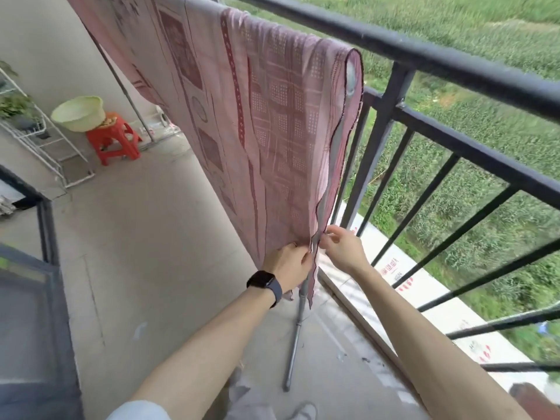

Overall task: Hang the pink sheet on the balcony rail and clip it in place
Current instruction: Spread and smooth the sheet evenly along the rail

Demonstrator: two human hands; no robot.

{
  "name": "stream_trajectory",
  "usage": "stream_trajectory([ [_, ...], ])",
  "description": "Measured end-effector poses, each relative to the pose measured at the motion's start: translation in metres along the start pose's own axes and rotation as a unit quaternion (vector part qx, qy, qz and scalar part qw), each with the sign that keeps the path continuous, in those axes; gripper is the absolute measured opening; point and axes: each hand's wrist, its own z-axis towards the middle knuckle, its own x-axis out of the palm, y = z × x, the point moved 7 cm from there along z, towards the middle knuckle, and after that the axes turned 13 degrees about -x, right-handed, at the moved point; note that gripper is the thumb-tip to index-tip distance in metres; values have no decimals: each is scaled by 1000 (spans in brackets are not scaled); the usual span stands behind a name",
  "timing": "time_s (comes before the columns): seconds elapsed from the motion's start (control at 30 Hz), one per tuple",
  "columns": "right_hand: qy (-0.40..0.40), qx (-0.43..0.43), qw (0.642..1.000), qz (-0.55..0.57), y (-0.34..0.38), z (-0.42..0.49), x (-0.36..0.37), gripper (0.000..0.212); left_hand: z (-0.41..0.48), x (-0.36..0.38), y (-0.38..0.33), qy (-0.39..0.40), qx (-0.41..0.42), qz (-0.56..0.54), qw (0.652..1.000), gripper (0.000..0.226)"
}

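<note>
Pink sheet [257,116] edges meet between two hands: the left hand [288,262], a watch [263,281] on its wrist, and the right hand [342,247] each pinch a hanging hem low down, fingers curled close. Above them the cloth already drapes over a grey pole [351,75] just inside the balcony rail [454,65]. No clip is visible; fastening appears to remain.

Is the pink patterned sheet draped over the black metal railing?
No, the sheet hangs on a grey rack bar beside the black railing.
</note>
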Motion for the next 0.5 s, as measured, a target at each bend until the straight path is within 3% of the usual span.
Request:
stream_trajectory([
  [0.17,-54,59,991,112,-11,8,18,24,-28,13,-1,-9,43,-50,998,31],
  [0.3,4,63,974,219,-6,8,23,48,-15,9,-11,20,33,-51,998,26],
  [0.5,45,24,984,168,9,7,16,53,0,4,-19,75,40,-23,996,9],
])
